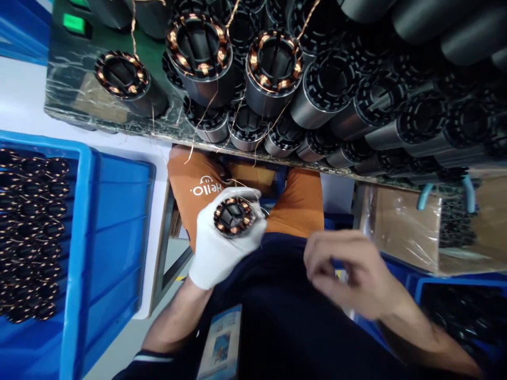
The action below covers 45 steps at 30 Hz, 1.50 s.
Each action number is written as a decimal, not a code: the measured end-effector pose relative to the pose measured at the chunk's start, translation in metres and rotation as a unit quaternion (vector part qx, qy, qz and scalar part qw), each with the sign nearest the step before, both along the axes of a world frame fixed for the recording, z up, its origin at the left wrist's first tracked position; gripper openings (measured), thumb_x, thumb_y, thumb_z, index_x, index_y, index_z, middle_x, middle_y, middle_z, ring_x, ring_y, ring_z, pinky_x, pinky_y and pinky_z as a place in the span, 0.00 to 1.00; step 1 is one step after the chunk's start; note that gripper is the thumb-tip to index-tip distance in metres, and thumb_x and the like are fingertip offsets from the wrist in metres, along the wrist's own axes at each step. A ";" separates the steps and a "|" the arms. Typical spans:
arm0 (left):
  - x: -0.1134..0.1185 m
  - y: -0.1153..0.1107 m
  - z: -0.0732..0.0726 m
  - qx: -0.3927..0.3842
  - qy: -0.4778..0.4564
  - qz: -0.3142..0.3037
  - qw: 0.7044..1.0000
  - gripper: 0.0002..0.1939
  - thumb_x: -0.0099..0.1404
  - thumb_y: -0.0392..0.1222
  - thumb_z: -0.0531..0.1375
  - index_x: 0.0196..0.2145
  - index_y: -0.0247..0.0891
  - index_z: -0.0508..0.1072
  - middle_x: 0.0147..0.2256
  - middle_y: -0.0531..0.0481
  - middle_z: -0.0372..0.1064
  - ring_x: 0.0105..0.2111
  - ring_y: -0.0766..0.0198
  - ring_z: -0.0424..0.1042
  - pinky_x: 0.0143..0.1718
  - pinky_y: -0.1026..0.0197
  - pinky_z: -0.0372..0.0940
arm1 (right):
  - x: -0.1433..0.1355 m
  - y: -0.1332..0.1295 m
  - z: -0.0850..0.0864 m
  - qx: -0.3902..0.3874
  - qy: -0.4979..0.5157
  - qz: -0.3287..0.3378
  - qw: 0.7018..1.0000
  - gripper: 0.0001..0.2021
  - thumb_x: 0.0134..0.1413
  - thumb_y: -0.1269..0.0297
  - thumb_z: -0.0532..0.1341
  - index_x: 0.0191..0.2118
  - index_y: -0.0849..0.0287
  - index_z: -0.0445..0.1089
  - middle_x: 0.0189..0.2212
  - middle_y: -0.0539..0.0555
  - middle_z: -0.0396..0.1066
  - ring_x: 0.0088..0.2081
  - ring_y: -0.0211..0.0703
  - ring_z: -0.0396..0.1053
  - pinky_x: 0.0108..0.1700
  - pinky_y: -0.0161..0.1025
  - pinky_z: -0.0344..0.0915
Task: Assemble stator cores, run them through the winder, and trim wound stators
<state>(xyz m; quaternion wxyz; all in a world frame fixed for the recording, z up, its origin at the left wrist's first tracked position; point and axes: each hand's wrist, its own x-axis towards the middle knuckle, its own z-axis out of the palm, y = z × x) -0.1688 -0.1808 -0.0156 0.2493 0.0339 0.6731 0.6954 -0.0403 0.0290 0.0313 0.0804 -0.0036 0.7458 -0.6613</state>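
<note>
My left hand (pixel 227 245), in a white glove, is wrapped round a motor stator (pixel 234 216) above my lap. The stator's open end faces up and shows a ring of copper windings around a dark bore. A thin wire runs beside its upper rim. To the right, my bare right hand (pixel 348 269) is held apart from the stator, slightly blurred. Its fingers curl in towards the thumb in a pinch; whatever they hold, if anything, cannot be made out. Wound stators with loose copper wire ends stand on the bench ahead, including one stator (pixel 200 53) near its front edge.
Bare-ended stators (pixel 330 87) are stacked across the bench (pixel 79 89). On the left, a blue bin (pixel 114 232) stands beside rows of wound stators (pixel 31 232). A cardboard box (pixel 412 221) and another blue bin (pixel 455 282) are at right. A phone-like card (pixel 222 343) hangs at my chest.
</note>
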 end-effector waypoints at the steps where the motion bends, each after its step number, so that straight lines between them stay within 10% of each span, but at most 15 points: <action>1: 0.002 -0.001 0.004 -0.039 0.055 -0.034 0.997 0.24 0.62 0.37 0.78 0.56 0.42 0.85 0.43 0.49 0.82 0.39 0.58 0.82 0.58 0.51 0.80 | -0.005 0.003 0.001 0.020 -0.016 -0.045 0.999 0.03 0.69 0.68 0.72 0.42 0.53 0.80 0.33 0.48 0.76 0.29 0.37 0.67 0.31 0.38 0.61; 5: 0.013 -0.001 0.022 -0.063 0.117 -0.127 0.983 0.41 0.61 0.35 0.78 0.71 0.45 0.79 0.54 0.47 0.85 0.47 0.51 0.86 0.56 0.53 0.82 | -0.034 -0.007 -0.007 -0.038 -0.049 -0.114 0.992 0.13 0.68 0.64 0.79 0.55 0.52 0.86 0.37 0.48 0.76 0.29 0.35 0.64 0.29 0.36 0.59; 10: 0.031 0.002 0.019 -0.105 0.091 -0.137 0.981 0.54 0.59 0.40 0.83 0.79 0.48 0.68 0.44 0.52 0.87 0.38 0.54 0.88 0.42 0.59 0.81 | -0.043 -0.027 -0.024 -0.084 -0.031 -0.155 0.984 0.08 0.73 0.61 0.75 0.40 0.57 0.83 0.35 0.49 0.78 0.30 0.34 0.68 0.29 0.34 0.61; 17: 0.045 0.006 -0.001 -0.065 0.285 -0.042 0.955 0.26 0.54 0.37 0.75 0.49 0.45 0.73 0.37 0.55 0.82 0.32 0.60 0.84 0.40 0.58 0.80 | -0.030 -0.006 -0.027 0.046 0.026 -0.131 0.990 0.07 0.74 0.64 0.75 0.40 0.54 0.81 0.32 0.46 0.75 0.32 0.36 0.70 0.35 0.37 0.65; 22: 0.026 -0.002 0.011 -0.046 0.248 -0.089 0.964 0.22 0.55 0.33 0.70 0.47 0.43 0.74 0.39 0.53 0.79 0.37 0.61 0.81 0.45 0.57 0.77 | -0.027 0.012 -0.004 0.172 0.142 -0.193 0.956 0.04 0.73 0.66 0.76 0.43 0.50 0.83 0.39 0.49 0.81 0.36 0.43 0.76 0.38 0.42 0.74; 27: 0.017 -0.007 0.025 -0.075 0.245 -0.152 0.955 0.20 0.55 0.32 0.71 0.45 0.43 0.73 0.38 0.55 0.76 0.35 0.65 0.78 0.38 0.62 0.73 | -0.017 0.014 0.002 0.365 0.279 0.002 0.888 0.09 0.73 0.72 0.75 0.51 0.49 0.85 0.52 0.50 0.89 0.44 0.45 0.84 0.44 0.43 0.80; 31: 0.016 -0.012 0.015 -0.183 0.360 -0.183 0.896 0.16 0.59 0.37 0.73 0.44 0.42 0.75 0.37 0.53 0.79 0.36 0.58 0.79 0.40 0.55 0.73 | -0.007 0.025 -0.016 0.372 0.230 0.032 0.899 0.07 0.80 0.72 0.68 0.53 0.53 0.82 0.52 0.50 0.89 0.43 0.41 0.87 0.43 0.40 0.80; 37: 0.021 -0.012 -0.005 -0.308 0.459 -0.289 0.781 0.12 0.65 0.38 0.70 0.46 0.40 0.81 0.44 0.45 0.82 0.39 0.51 0.82 0.36 0.51 0.73 | 0.001 0.009 -0.016 0.378 0.025 0.059 0.923 0.31 0.79 0.76 0.59 0.82 0.61 0.60 0.80 0.65 0.64 0.75 0.57 0.73 0.72 0.50 0.76; 41: 0.028 -0.008 -0.003 -0.280 0.463 -0.310 0.782 0.13 0.63 0.40 0.71 0.46 0.40 0.82 0.44 0.44 0.80 0.38 0.52 0.82 0.35 0.52 0.72 | -0.005 -0.006 -0.014 0.304 -0.052 0.149 0.939 0.24 0.76 0.77 0.55 0.72 0.64 0.63 0.57 0.63 0.82 0.52 0.55 0.85 0.51 0.50 0.81; 45: 0.026 -0.012 0.009 -0.190 0.459 -0.274 0.824 0.17 0.62 0.40 0.74 0.48 0.45 0.81 0.43 0.49 0.79 0.37 0.55 0.80 0.38 0.52 0.73 | -0.013 0.005 -0.003 0.240 -0.079 0.180 0.951 0.05 0.84 0.67 0.56 0.48 0.54 0.65 0.38 0.50 0.73 0.35 0.44 0.72 0.38 0.41 0.65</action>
